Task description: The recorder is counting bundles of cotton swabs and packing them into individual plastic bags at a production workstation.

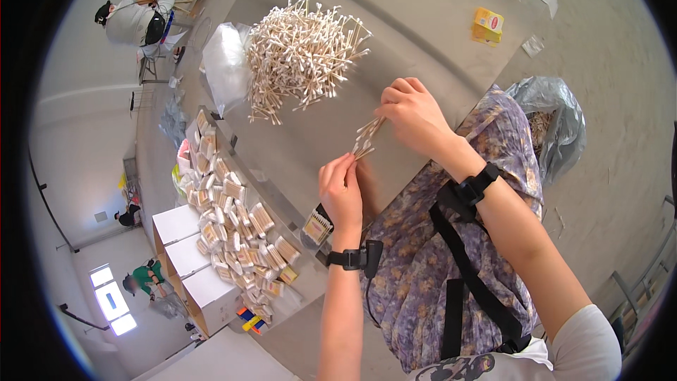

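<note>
Several wooden-stick cotton swabs (364,137) span the gap between my hands, low over the grey table. My left hand (341,189) pinches the lower ends of some, fingertips pressed together. My right hand (411,114) is closed on the upper ends of others, its fingers curled down over them. Beyond my hands rises a large loose heap of cotton swabs (300,56). Beside my left wrist stands a small open pack of swabs (317,226), partly hidden by the arm.
A clear plastic bag (226,67) leans at the heap's left. Many filled swab packs (233,212) lie piled on the left, beside white boxes (201,275). A yellow packet (486,26) lies at the far right. By my leg sits a grey plastic bag (564,127). Other people (144,279) are in the background.
</note>
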Demonstrator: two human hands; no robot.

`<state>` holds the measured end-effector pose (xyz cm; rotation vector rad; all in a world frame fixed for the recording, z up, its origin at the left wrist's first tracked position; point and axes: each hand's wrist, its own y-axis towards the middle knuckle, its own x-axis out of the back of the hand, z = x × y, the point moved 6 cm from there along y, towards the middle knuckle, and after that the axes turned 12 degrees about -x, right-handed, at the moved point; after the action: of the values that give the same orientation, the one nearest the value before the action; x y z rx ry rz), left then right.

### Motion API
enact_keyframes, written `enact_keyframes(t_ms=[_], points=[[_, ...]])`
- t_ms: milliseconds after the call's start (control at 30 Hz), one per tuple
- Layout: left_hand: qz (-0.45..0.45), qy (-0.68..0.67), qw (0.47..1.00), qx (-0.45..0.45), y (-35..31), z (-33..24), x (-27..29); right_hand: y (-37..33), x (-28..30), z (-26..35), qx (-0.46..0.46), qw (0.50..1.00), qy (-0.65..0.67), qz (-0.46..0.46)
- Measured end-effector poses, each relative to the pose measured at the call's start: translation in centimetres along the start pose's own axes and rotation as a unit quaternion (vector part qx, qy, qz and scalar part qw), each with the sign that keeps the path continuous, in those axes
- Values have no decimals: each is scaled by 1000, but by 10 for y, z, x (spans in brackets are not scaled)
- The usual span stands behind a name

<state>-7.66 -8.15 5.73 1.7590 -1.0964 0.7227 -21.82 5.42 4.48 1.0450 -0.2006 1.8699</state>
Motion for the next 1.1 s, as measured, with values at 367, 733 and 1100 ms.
enact_keyframes(t_ms=[367,733,1100], points=[[32,0,999,4,-33,-30,10,-18,-31,31,69,992,83,69],[105,129,986,25,-32,-45,-44,-11,1,1,-98,976,190,30],[119,187,975,27,-3,-30,-57,-19,12,-6,-148,971,190,2]])
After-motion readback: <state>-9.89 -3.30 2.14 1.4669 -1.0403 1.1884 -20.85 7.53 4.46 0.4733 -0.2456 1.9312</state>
